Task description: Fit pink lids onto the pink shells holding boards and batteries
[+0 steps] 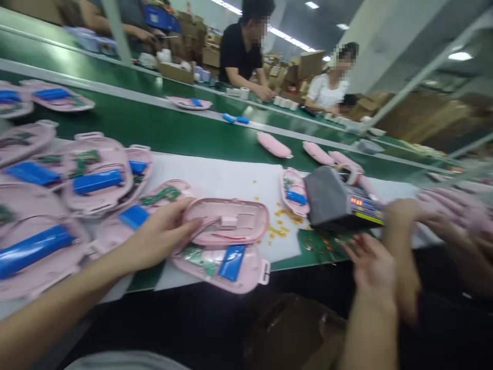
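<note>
My left hand (169,231) grips the left edge of a pink plastic shell half (250,226), thumb on its inside. A white block and thin wires, one of them red, lie in that shell. Just below it is a second pink shell half (246,275) with a green circuit board (202,261) and a blue battery pack (232,262); whether my fingers touch it is hidden. My right hand (372,264) is open, its fingers apart, in front of a grey machine (327,198) with a red digital display. Nothing shows clearly between those fingers.
Pink shells with blue packs (96,181) crowd the left. Another one (295,192) leans by the machine. Yellow scraps (279,226) dot the white sheet (215,174). A neighbour's arm (402,252) reaches in close on my right. Closed pink shells (274,145) lie on the green surface (127,123).
</note>
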The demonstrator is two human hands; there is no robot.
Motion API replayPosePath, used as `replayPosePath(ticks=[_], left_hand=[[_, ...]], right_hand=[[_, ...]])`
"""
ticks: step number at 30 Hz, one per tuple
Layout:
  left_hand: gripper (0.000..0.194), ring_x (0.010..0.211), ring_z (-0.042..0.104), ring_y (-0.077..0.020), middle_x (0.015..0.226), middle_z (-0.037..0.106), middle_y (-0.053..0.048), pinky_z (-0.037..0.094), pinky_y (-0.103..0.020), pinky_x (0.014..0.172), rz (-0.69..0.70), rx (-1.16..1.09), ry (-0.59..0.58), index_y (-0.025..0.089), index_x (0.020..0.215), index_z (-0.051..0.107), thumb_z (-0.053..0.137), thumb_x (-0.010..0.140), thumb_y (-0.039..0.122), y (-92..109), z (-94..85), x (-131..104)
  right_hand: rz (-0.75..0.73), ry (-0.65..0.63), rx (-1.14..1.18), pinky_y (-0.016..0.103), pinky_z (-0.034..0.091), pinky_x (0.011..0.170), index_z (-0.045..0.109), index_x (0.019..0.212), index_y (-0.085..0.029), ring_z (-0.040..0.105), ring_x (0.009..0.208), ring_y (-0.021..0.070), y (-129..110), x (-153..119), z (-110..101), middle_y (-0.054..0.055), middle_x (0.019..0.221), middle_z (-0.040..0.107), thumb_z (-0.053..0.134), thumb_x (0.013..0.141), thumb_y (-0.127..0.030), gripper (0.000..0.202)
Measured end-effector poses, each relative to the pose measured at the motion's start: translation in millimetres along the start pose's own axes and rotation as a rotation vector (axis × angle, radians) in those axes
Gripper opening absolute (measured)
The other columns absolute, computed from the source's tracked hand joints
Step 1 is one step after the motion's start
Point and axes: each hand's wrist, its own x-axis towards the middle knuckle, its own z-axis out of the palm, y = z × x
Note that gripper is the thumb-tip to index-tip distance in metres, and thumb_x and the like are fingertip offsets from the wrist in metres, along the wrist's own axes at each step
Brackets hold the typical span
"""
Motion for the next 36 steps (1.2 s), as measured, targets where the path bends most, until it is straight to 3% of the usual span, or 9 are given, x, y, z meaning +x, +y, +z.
replayPosePath(ticks=[3,8,12,20,24,27,29,32,36], left_hand=[[0.021,0.062,0.054,-0.0143,0.072,0.062,0.000,0.041,-0.021,0.053,-0.014,-0.028,-0.141,0.014,0.088,0.064,0.062,0.084,0.035,-1,-3.3,2],[0.018,0.075,0.061,-0.0168,0.087,0.067,-0.004,0.047,-0.025,0.063,0.046,-0.149,-0.147,0.013,0.096,0.066,0.059,0.085,0.026,-7,-4.8,2],[0.017,0.079,0.061,-0.0176,0.087,0.067,-0.004,0.047,-0.027,0.068,0.102,-0.124,-0.089,0.014,0.095,0.067,0.056,0.089,0.025,-13,-2.8,-1],[0.016,0.076,0.058,-0.0178,0.085,0.065,-0.004,0.046,-0.029,0.067,0.095,-0.121,-0.063,0.014,0.093,0.063,0.052,0.094,0.026,-22,-1.7,-1],[0.013,0.073,0.056,-0.0172,0.082,0.062,-0.003,0.043,-0.028,0.063,0.071,-0.079,-0.066,0.015,0.092,0.061,0.052,0.093,0.024,-23,-1.3,-4],[0.013,0.080,0.059,-0.0194,0.088,0.063,-0.005,0.045,-0.030,0.068,0.070,-0.060,-0.044,0.015,0.094,0.061,0.051,0.091,0.022,-23,-1.2,-6],[0.014,0.082,0.060,-0.0202,0.090,0.064,-0.005,0.046,-0.030,0.069,0.076,-0.045,-0.025,0.016,0.095,0.061,0.049,0.090,0.019,-23,-0.4,-7],[0.014,0.082,0.060,-0.0199,0.091,0.065,-0.004,0.046,-0.030,0.071,0.120,-0.014,0.001,0.017,0.098,0.061,0.051,0.089,0.020,-23,1.7,-5],[0.019,0.089,0.064,-0.0205,0.095,0.069,-0.005,0.048,-0.030,0.078,0.236,-0.070,-0.042,0.016,0.098,0.064,0.059,0.091,0.033,-22,2.7,-3]], right_hand=[[-0.317,-0.155,-0.129,0.036,0.054,0.070,0.062,0.072,-0.020,0.060,0.070,0.0166,-16,-47,25,0.000,0.073,0.062,0.075,0.068,-0.037,0.022],[-0.916,-0.954,-0.589,0.038,0.048,0.089,0.063,0.084,-0.022,0.061,0.102,0.0221,-47,-129,130,0.007,0.107,0.064,0.055,0.094,-0.032,0.016],[-1.014,-1.289,-0.814,0.040,0.049,0.092,0.061,0.087,-0.021,0.058,0.109,0.0239,-38,-143,189,0.010,0.122,0.059,0.047,0.098,-0.028,0.019],[-1.126,-1.261,-0.926,0.038,0.048,0.086,0.062,0.083,-0.021,0.059,0.106,0.0240,-20,-147,196,0.009,0.117,0.061,0.051,0.097,-0.029,0.020],[-1.184,-1.106,-0.958,0.036,0.046,0.079,0.061,0.071,-0.020,0.061,0.094,0.0239,-18,-149,199,0.008,0.103,0.066,0.058,0.091,-0.033,0.024],[-1.037,-0.981,-1.025,0.033,0.043,0.067,0.060,0.069,-0.021,0.061,0.074,0.0212,-22,-142,205,0.004,0.079,0.066,0.073,0.076,-0.048,0.031],[-0.881,-1.027,-1.063,0.030,0.040,0.062,0.064,0.084,-0.021,0.059,0.064,0.0191,-28,-136,209,0.000,0.069,0.064,0.078,0.069,-0.050,0.035],[-0.725,-1.285,-1.031,0.028,0.040,0.061,0.069,0.092,-0.021,0.059,0.063,0.0168,-39,-133,214,-0.001,0.068,0.066,0.063,0.084,-0.044,0.025],[-0.844,-1.323,-0.958,0.027,0.043,0.062,0.072,0.086,-0.021,0.062,0.065,0.0160,-45,-144,198,0.001,0.075,0.072,0.052,0.093,-0.034,0.026]])
